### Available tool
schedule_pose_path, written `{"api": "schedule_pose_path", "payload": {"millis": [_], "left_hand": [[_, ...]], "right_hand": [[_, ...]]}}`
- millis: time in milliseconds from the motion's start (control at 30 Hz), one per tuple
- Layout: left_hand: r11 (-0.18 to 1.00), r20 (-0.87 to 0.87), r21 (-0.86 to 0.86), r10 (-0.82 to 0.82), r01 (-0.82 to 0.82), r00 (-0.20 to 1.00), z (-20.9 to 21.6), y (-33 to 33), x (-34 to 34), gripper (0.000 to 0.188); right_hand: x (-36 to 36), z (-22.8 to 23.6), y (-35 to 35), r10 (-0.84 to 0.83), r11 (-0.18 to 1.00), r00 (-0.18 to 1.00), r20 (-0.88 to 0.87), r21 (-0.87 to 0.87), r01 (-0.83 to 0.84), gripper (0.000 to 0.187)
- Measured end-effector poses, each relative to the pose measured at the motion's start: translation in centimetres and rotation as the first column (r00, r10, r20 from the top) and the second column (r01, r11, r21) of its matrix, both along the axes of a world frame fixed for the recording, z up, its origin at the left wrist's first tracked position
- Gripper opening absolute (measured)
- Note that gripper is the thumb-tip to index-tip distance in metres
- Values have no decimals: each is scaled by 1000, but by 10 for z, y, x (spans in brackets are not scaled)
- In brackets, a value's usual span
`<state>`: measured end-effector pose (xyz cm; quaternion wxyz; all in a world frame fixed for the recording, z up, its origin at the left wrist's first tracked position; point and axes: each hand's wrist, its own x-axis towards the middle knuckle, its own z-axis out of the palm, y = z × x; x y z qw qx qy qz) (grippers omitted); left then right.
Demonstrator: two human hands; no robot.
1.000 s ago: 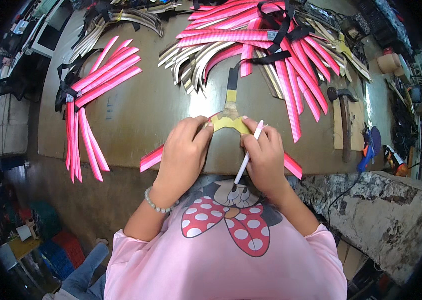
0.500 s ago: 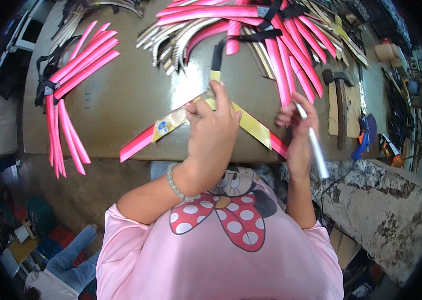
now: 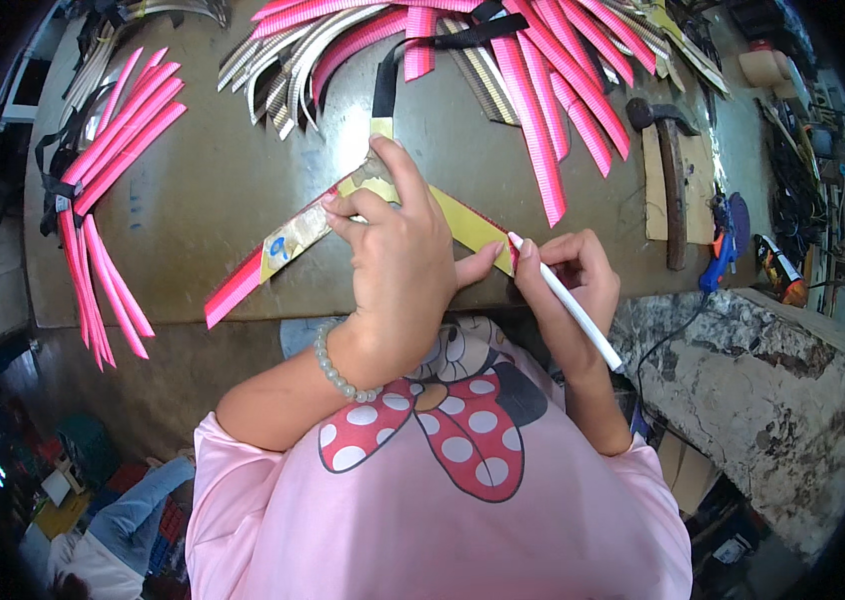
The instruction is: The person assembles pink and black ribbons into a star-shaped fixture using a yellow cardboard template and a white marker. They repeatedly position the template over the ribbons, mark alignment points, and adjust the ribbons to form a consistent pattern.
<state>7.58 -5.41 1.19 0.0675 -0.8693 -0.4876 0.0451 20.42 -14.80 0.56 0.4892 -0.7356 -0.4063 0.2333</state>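
A yellow template [image 3: 459,221] shaped like an upturned V with a short upper stem lies on pink webbing [image 3: 233,293]. Worn clear tape covers part of its left arm. Black webbing [image 3: 384,92] runs up from its stem. My left hand [image 3: 398,245], a beaded bracelet at its wrist, presses on the template with fingers spread. Its index finger reaches the stem and its thumb stretches to the right arm. My right hand [image 3: 588,275] grips a white pen [image 3: 575,310], whose tip touches near the right arm's lower end. Pink webbing under that end is mostly hidden.
A tied bundle of pink webbing [image 3: 123,140] lies at the left. More pink straps [image 3: 533,110] and striped beige ones [image 3: 273,75] pile up at the back. A hammer [image 3: 673,190] and a blue glue gun [image 3: 720,250] lie at the right, near the table edge.
My right hand has moved left and brought the pen tip to the template's right arm. My left thumb now stretches out to that arm. The whole view has shifted slightly.
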Motion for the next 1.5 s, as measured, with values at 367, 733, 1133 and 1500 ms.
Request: {"api": "schedule_pose_path", "payload": {"millis": [367,733,1133,1500], "left_hand": [[997,-131,76,15,-6,991,-3,-1,4,119],[998,-171,58,4,6,985,0,0,3,119],[1000,-184,8,-19,21,983,-4,1,4,122],[998,-77,66,-7,12,997,-7,0,1,122]], "right_hand": [[22,14,-9,320,946,942,-101,-26,-324,21],[19,2,138,477,877,854,-206,162,-451,24],[22,-9,180,730,679,678,87,13,-734,28],[10,-4,172,639,768,709,-298,194,-611,26]]}}
